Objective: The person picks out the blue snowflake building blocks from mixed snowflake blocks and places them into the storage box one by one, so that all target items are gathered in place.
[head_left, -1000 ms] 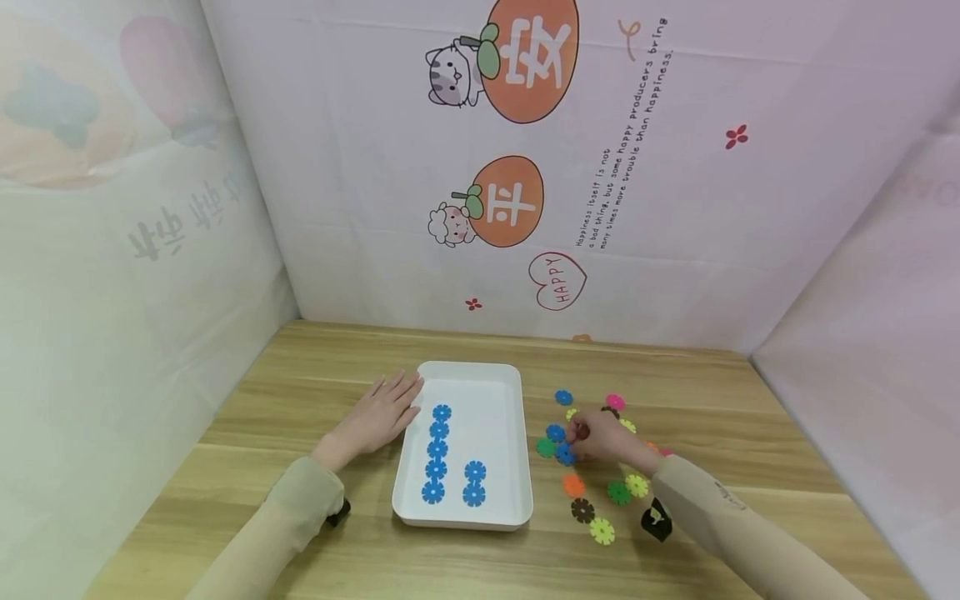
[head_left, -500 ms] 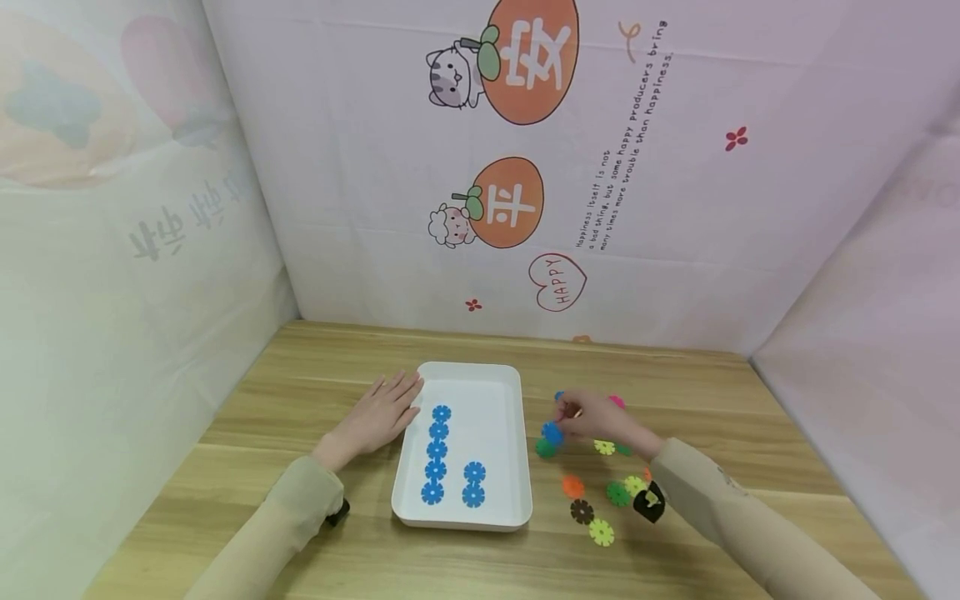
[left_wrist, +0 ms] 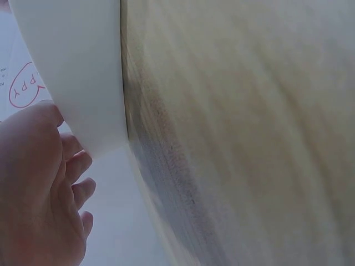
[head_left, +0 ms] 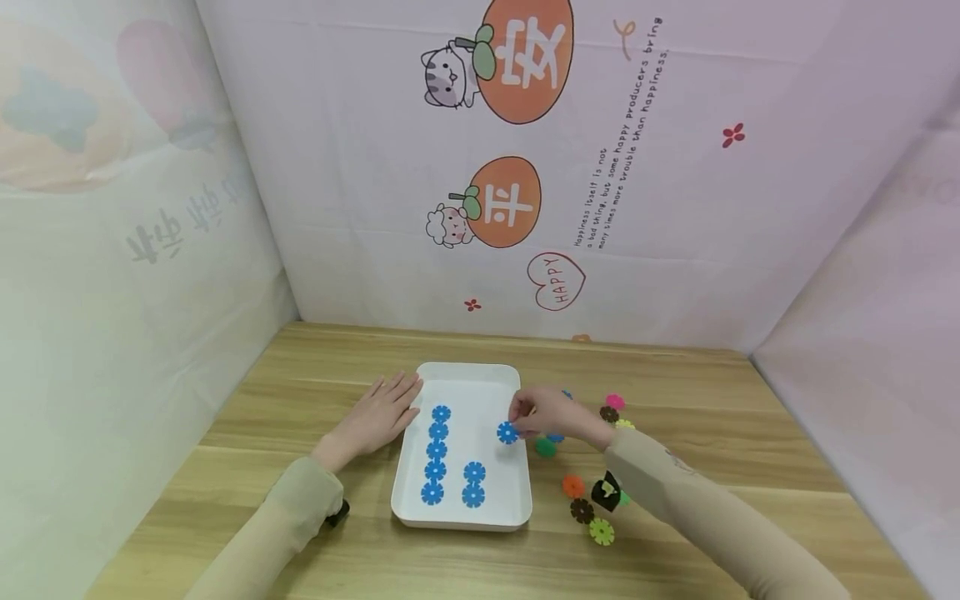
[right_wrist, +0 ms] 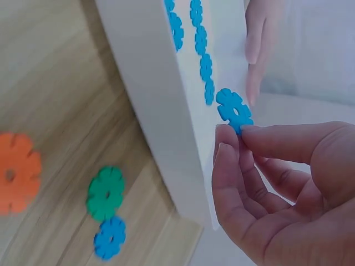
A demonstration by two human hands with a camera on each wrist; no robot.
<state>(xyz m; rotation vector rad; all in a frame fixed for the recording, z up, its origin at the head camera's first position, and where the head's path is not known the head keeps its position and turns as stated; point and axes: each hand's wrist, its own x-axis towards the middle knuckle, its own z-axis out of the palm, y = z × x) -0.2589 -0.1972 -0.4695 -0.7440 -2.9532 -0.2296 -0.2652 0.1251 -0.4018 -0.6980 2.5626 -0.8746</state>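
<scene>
My right hand (head_left: 551, 412) pinches a blue snowflake disc (head_left: 507, 432) between thumb and fingertips, over the right side of the white tray (head_left: 495, 517). The right wrist view shows the disc (right_wrist: 234, 108) held by its edge. Inside the tray, a column of several blue discs (head_left: 437, 451) lies on the left, and a shorter column of two blue discs (head_left: 473, 484) lies to the right of it, nearer the front. At the tray's left rim rests my left hand (head_left: 377, 414), its fingers stretched out; the left wrist view shows that hand (left_wrist: 50, 194) against the tray's outer wall.
Right of the tray, loose discs lie on the wooden table (head_left: 337, 550): a green disc (head_left: 546, 447), an orange disc (head_left: 573, 486), a brown disc (head_left: 582, 511), a yellow disc (head_left: 602, 532) and a pink disc (head_left: 615, 402). My right forearm covers others. Fabric walls surround the table.
My right hand has picked up a blue disc from the loose discs and carried it left over the tray. The left hand has stayed at the rim.
</scene>
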